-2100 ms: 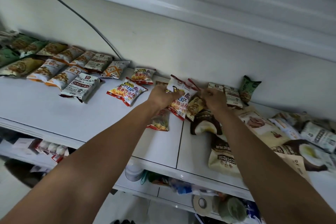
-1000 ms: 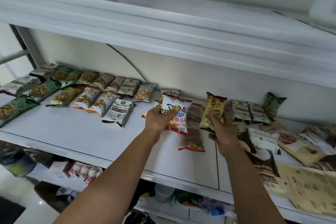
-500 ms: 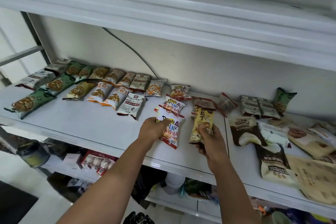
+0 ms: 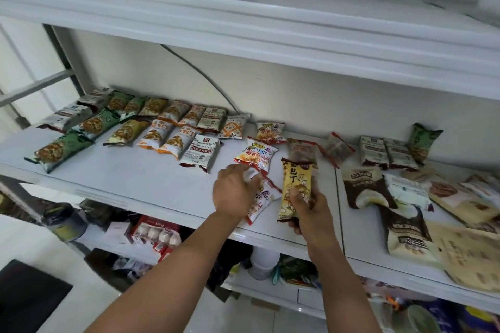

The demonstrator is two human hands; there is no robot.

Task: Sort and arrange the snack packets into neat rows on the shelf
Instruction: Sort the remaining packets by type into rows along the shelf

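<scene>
Right hand (image 4: pixel 311 207) grips a yellow packet (image 4: pixel 296 178) marked "包丁", its long axis pointing toward the back wall. Left hand (image 4: pixel 234 190) holds a slanted white-and-red packet (image 4: pixel 263 200), its lettering unreadable.

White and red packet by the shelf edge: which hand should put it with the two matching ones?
Left. The left hand already holds the white and red packet, and the matching packets lie just behind it. The right hand is busy gripping the yellow packet.
</scene>
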